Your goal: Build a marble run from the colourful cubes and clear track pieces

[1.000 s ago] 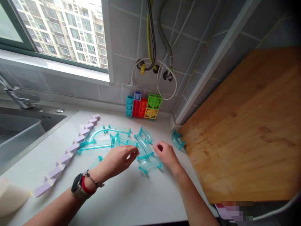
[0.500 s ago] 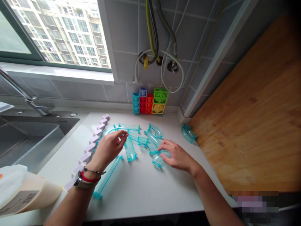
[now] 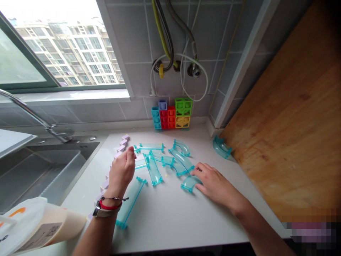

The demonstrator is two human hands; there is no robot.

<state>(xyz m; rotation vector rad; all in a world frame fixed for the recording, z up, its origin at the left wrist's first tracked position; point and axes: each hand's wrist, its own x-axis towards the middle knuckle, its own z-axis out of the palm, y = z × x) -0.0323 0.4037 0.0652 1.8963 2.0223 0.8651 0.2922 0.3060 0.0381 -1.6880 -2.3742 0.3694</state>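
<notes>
My left hand [image 3: 122,170] is closed over the left part of the counter, its fingertips turned away. Whatever it holds, if anything, is hidden. Beside it lie a straight teal see-through track piece [image 3: 154,170] and another straight one [image 3: 151,146] farther back. A long straight track piece [image 3: 133,201] rests to the right of my left wrist. My right hand [image 3: 213,182] has its thumb and fingers around the end of a short curved track piece [image 3: 190,182] on the counter. Just beyond its fingers is a wider track piece [image 3: 181,160], near a small curved piece [image 3: 183,146].
A lilac zigzag strip [image 3: 121,147] runs along the counter's left side. Colourful stacked cubes [image 3: 172,115] stand against the tiled wall. Another curved track piece [image 3: 221,146] leans by the wooden board [image 3: 282,135]. At left are a sink [image 3: 87,156] and a lidded cup [image 3: 64,220].
My left hand has turned and drawn back to the left of the straight track pieces. My right hand stays at the short curved piece. The view has shifted slightly.
</notes>
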